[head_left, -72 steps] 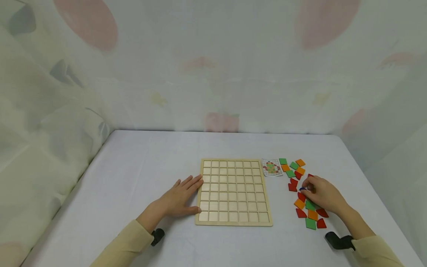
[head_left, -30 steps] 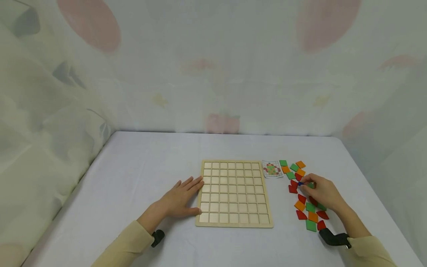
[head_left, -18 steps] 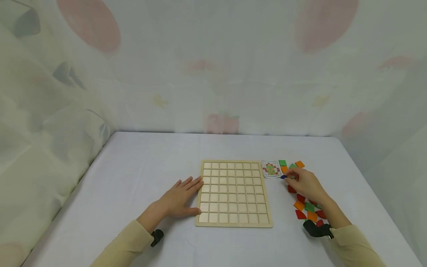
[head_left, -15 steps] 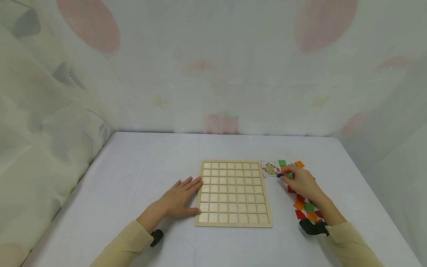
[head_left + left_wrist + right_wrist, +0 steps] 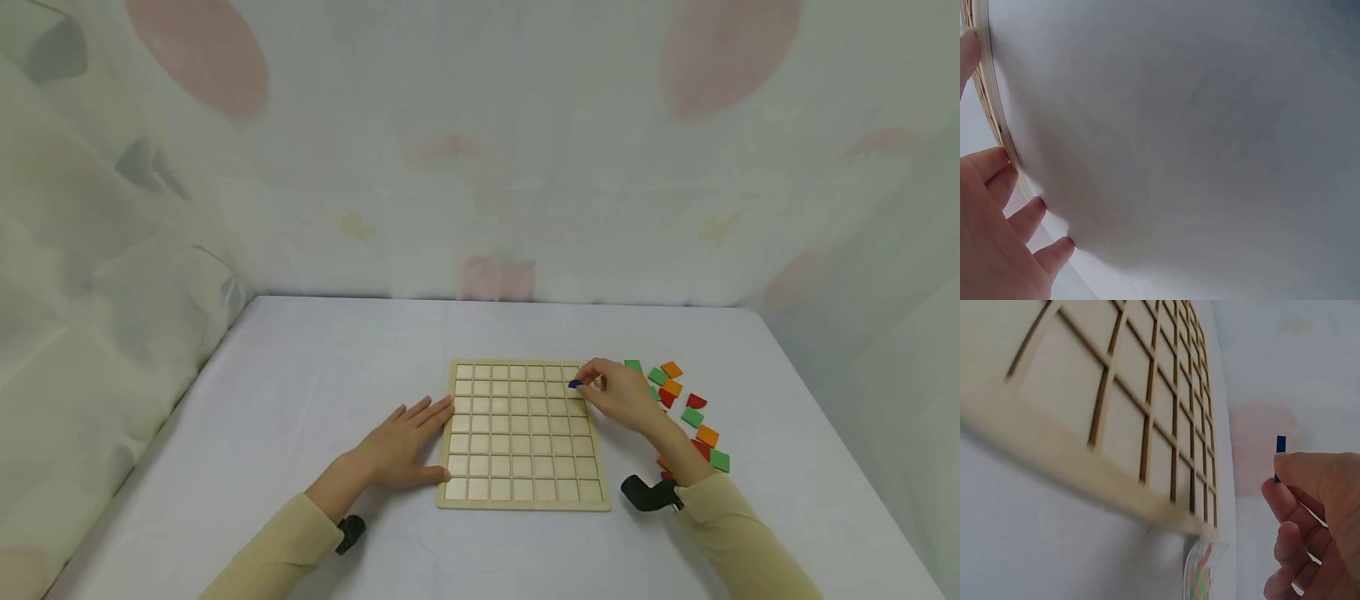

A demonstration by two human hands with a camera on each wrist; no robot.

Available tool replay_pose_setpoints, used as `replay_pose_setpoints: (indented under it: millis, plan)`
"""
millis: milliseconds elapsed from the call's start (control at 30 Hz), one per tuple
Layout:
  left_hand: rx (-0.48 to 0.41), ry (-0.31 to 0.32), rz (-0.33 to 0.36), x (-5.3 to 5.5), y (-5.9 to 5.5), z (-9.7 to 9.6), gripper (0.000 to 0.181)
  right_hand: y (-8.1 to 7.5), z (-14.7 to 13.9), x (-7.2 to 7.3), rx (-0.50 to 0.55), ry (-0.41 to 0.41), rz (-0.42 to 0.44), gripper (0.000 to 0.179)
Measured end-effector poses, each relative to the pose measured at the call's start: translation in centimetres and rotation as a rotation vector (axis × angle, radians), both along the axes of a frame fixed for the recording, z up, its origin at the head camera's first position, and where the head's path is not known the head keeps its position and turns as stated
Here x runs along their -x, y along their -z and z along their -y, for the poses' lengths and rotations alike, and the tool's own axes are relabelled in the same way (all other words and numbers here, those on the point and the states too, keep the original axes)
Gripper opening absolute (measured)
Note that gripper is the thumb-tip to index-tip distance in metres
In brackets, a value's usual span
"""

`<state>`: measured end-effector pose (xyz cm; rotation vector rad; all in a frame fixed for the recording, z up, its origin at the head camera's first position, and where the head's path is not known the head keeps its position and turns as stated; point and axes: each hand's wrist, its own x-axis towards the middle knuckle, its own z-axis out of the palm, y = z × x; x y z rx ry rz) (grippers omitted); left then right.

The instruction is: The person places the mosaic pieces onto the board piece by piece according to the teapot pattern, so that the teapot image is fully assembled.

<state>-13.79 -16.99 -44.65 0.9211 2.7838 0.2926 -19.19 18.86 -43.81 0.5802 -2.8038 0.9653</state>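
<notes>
A flat wooden grid board point(image 5: 525, 433) with square cells lies on the white table. My left hand point(image 5: 408, 447) rests flat with spread fingers at the board's left edge; in the left wrist view its fingertips point(image 5: 999, 164) touch that edge. Over the upper right corner of the board, my right hand point(image 5: 618, 396) pinches a small blue tile point(image 5: 575, 384) between thumb and index finger. Seen from the right wrist, this blue tile point(image 5: 1281, 445) shows its thin side, held above the grid.
Loose green, orange and red tiles, among them a green tile point(image 5: 719, 461) and an orange tile point(image 5: 672, 369), lie right of the board, partly behind the right forearm. A printed pattern card point(image 5: 1200, 575) lies beside the board's right edge, mostly covered by the hand in the head view.
My right hand has picked the blue tile from among the loose tiles and moved left past the card to above the board's upper right corner. The left hand has stayed in place.
</notes>
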Motion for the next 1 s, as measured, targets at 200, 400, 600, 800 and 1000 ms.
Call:
replay_pose_setpoints:
  millis: [200,400,600,800,1000]
  plan:
    - [-0.015,0.001,0.013,0.0,0.0,0.0,0.089,-0.1,2.1,0.8,0.032,-0.005,0.037,0.011]
    - [-0.016,-0.008,0.016,0.1,0.1,0.1,0.090,0.4,4.2,1.4,0.047,0.011,0.063,0.011]
    - [-0.047,-0.004,0.017,0.2,0.2,0.1,0.089,0.8,5.7,2.1,0.040,-0.034,0.075,0.012]
    - [-0.068,-0.010,0.036,0.1,0.0,0.1,0.089,1.2,6.7,2.7,0.042,-0.039,0.121,0.012]
    - [-0.084,-0.021,0.071,0.2,-0.1,0.0,0.090,1.7,7.3,3.3,0.009,-0.016,0.137,0.012]
